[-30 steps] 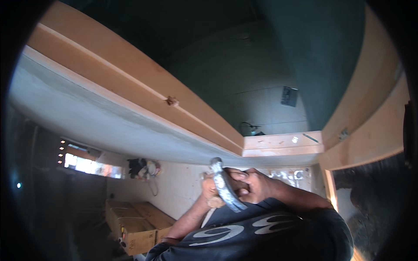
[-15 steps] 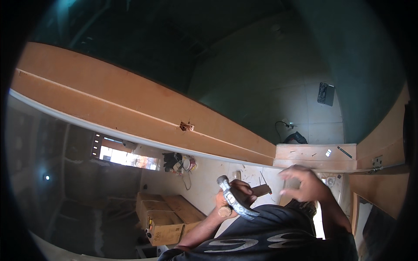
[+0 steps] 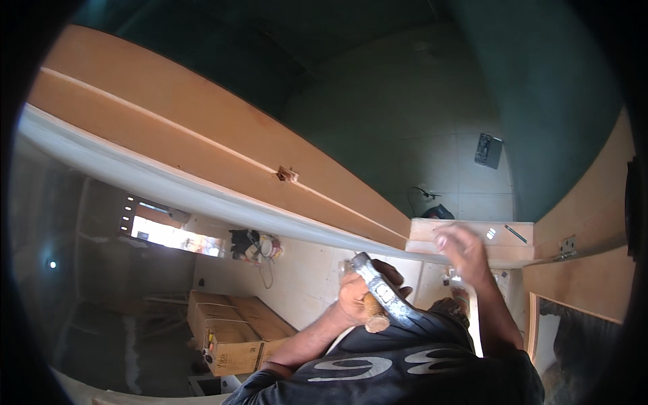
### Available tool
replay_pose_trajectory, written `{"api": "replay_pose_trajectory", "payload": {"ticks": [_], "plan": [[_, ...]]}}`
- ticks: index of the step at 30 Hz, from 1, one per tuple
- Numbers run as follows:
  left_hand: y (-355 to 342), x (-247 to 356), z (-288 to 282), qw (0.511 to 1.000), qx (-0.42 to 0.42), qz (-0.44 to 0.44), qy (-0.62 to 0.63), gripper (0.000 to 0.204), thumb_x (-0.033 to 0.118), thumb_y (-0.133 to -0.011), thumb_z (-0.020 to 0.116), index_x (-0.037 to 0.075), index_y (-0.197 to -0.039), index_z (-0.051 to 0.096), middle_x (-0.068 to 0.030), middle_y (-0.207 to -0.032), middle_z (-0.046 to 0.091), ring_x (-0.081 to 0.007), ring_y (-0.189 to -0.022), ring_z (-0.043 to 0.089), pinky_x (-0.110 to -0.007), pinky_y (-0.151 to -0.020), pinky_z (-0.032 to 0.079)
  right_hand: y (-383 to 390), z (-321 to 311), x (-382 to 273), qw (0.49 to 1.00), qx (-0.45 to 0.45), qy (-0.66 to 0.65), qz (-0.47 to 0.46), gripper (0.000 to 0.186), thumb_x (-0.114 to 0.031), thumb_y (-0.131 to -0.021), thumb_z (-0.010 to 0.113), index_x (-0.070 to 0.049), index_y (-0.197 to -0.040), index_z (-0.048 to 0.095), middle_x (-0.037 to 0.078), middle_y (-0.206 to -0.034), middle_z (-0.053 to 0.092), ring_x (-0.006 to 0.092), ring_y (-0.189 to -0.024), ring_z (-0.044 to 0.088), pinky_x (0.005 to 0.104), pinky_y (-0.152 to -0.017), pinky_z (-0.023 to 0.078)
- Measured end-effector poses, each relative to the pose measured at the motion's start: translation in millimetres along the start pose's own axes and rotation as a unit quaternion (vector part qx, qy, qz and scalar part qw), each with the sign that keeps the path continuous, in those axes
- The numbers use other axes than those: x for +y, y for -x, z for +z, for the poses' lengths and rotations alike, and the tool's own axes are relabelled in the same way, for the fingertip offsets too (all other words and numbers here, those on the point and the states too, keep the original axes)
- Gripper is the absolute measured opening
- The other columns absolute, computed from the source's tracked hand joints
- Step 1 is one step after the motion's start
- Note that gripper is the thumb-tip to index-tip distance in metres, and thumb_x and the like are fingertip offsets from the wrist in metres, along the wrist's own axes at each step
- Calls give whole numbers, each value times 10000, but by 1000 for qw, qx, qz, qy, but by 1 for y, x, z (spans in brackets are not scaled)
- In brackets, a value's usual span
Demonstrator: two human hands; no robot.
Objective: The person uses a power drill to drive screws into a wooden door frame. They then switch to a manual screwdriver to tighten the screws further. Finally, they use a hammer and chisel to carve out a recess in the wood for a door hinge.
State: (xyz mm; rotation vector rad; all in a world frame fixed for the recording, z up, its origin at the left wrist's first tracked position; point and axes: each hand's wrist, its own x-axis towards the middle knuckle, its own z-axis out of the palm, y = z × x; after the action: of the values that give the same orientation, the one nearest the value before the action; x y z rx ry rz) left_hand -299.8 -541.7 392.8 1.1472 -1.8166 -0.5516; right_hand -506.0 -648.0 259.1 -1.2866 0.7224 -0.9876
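Note:
My left hand [image 3: 354, 297] is closed around a claw hammer [image 3: 385, 290], its worn metal head turned up in front of my dark shirt. A rounded wooden handle end [image 3: 376, 321] sticks out beside the hammer head. My right hand [image 3: 464, 253] reaches over a light wooden ledge [image 3: 422, 229] at the end of the frame. Its fingers are smeared by motion, and whether they hold anything is not visible. On the ledge lie a dark pencil-like stick [image 3: 516, 234] and a small white piece [image 3: 491, 233]. A long orange-brown wooden frame [image 3: 216, 142] has a rough cut-out [image 3: 287, 174].
Taped cardboard boxes [image 3: 236, 337] stand on the floor at lower left. Beyond them lie a bucket and dark items [image 3: 260, 246]. Past the ledge are a dark tool [image 3: 437, 212] and a black case [image 3: 487, 150]. A metal hinge [image 3: 568, 245] sits on the right-hand frame.
My right hand has moved up and forward from near my body onto the ledge, covering the small screws seen there before. My left hand has tilted the hammer. The whole view has shifted slightly.

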Motion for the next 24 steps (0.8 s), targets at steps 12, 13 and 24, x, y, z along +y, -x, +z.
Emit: {"api": "replay_pose_trajectory", "payload": {"ticks": [12, 13, 24], "plan": [[56, -22, -13, 1000, -8, -11, -12, 263, -21, -711, 913, 23, -909, 746, -123, -918, 733, -267, -862, 729, -397, -800, 621, -26, 42, -72, 959, -186, 127, -175, 286, 7, -892, 698, -19, -1177, 710, 123, -1042, 719, 212, -948, 700, 348, -851, 555], [55, -22, -10, 1000, 6, 11, -23, 261, -25, -712, 912, 23, -907, 746, -121, -918, 735, -267, -864, 730, -397, -797, 621, -27, 42, -75, 934, -274, 148, -174, 323, 8, -879, 695, -21, -1201, 703, 140, -1103, 719, 238, -1013, 702, 363, -896, 554], [29, 8, -16, 994, -56, -98, 12, 239, 99, -821, 856, 18, -998, 718, -112, -1037, 749, -249, -916, 745, -376, -791, 599, -1, 61, -56, 960, -142, -126, -206, 372, -17, -870, 689, 22, -1240, 681, 167, -1103, 636, 243, -1029, 630, 365, -897, 496]]}}
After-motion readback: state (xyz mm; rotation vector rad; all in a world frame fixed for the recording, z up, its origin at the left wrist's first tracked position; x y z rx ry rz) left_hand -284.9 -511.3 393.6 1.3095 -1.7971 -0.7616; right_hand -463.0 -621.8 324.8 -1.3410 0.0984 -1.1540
